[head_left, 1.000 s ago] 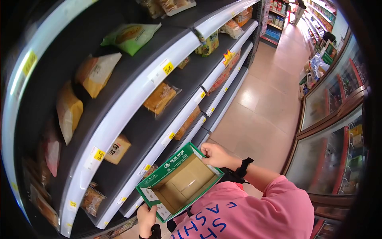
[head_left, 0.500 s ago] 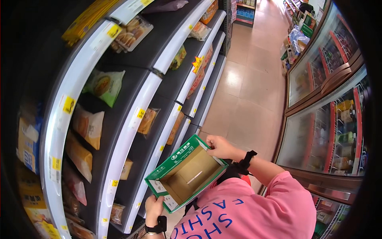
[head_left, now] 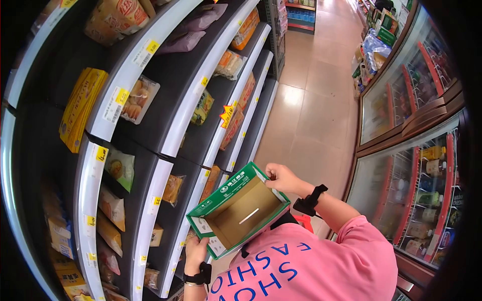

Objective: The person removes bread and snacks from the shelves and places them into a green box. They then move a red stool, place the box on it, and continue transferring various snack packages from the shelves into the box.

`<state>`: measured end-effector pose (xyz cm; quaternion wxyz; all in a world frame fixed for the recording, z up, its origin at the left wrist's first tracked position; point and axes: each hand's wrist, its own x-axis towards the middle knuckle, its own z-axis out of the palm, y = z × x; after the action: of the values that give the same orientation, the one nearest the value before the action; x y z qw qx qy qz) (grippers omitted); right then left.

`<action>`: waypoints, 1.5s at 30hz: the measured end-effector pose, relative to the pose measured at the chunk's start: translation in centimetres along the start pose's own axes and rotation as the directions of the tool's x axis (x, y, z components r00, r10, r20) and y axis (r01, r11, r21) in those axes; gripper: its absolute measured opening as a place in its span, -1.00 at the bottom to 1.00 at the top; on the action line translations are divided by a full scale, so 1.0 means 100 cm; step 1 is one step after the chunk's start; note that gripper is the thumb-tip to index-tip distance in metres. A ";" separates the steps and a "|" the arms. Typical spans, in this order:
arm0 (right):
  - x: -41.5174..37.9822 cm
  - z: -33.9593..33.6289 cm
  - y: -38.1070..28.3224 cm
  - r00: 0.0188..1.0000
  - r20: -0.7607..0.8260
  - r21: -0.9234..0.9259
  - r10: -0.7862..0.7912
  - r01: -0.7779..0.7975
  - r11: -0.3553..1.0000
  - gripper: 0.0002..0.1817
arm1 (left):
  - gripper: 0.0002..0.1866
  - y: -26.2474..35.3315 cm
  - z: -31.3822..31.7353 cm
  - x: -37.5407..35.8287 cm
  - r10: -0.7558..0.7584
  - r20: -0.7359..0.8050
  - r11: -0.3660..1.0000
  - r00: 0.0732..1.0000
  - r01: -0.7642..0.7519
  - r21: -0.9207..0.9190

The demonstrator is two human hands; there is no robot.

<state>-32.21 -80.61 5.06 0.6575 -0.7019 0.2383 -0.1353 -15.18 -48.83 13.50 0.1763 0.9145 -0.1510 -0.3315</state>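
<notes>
I hold an open green cardboard box [head_left: 224,192] with white lettering in front of my pink shirt. Its inside is bare brown cardboard with a short white strip [head_left: 249,216] on the bottom. My left hand [head_left: 196,252] pinches the near-left end, by a white flap with grey marks. At the opposite end, my right hand [head_left: 282,178] has its fingers closed over the edge. Dark straps with small devices sit on both wrists.
Shelves with packaged bread [head_left: 174,189], yellow packs [head_left: 83,109] and price tags run along my left. Glass-door coolers [head_left: 401,185] with bottles line the right. A tiled aisle [head_left: 316,100] leads ahead, with stacked goods [head_left: 374,52] farther along its right side.
My view has swung toward the shelves, so more of their upper levels show. The box stays between both hands, with the grips much the same.
</notes>
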 end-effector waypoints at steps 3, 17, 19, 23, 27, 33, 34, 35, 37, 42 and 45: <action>-0.003 -0.010 -0.013 0.998 -0.033 -0.001 0.053 -0.053 0.999 -0.77 | -0.67 0.018 -0.005 -0.002 0.072 -0.002 0.997 0.997 -0.072 -0.024; -0.109 0.039 -0.046 0.916 -0.382 0.100 0.121 -0.089 0.991 -0.80 | -0.67 -0.013 -0.028 -0.008 0.338 0.060 0.940 0.939 -0.340 0.024; -0.122 0.037 -0.044 0.910 -0.402 0.088 0.104 -0.074 0.993 -0.80 | -0.67 -0.007 -0.029 -0.017 0.339 0.085 0.940 0.937 -0.340 -0.001; -0.124 -0.005 -0.041 0.928 -0.366 0.083 0.072 -0.044 0.996 -0.80 | -0.66 0.027 -0.010 -0.035 0.310 0.059 0.950 0.949 -0.311 0.012; -0.109 -0.072 -0.009 0.946 -0.323 0.131 0.017 0.027 0.991 -0.80 | -0.64 0.060 0.046 -0.026 0.269 0.077 0.963 0.960 -0.270 -0.001; -0.114 -0.177 0.012 0.976 -0.182 0.192 0.120 -0.085 0.978 -0.80 | -0.63 0.151 0.111 -0.059 0.142 0.033 0.989 0.989 -0.143 0.030; -0.113 -0.191 0.017 0.978 -0.186 0.179 0.099 -0.066 0.982 -0.80 | -0.64 0.162 0.120 -0.064 0.125 0.019 0.992 0.992 -0.125 0.016; -0.111 -0.202 0.019 0.984 -0.153 0.171 0.096 -0.069 0.983 -0.80 | -0.64 0.170 0.126 -0.068 0.124 -0.018 0.990 0.992 -0.123 0.070; -0.113 -0.216 0.023 0.980 -0.111 0.151 0.163 -0.146 0.978 -0.80 | -0.63 0.189 0.133 -0.078 0.105 -0.068 0.994 0.992 -0.102 0.039; -0.108 -0.239 0.025 0.961 0.005 -0.119 0.275 -0.272 0.955 -0.80 | -0.65 0.201 0.149 -0.074 0.069 -0.079 0.997 0.994 -0.066 0.033; -0.104 -0.243 0.023 0.951 0.001 -0.179 0.310 -0.305 0.936 -0.83 | -0.65 0.207 0.152 -0.068 0.087 -0.053 0.995 0.995 -0.089 -0.039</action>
<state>-53.63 -96.20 6.46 0.6092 -0.7133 0.3465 0.0008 -33.48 -67.97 15.08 0.2134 0.9112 -0.1799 -0.3029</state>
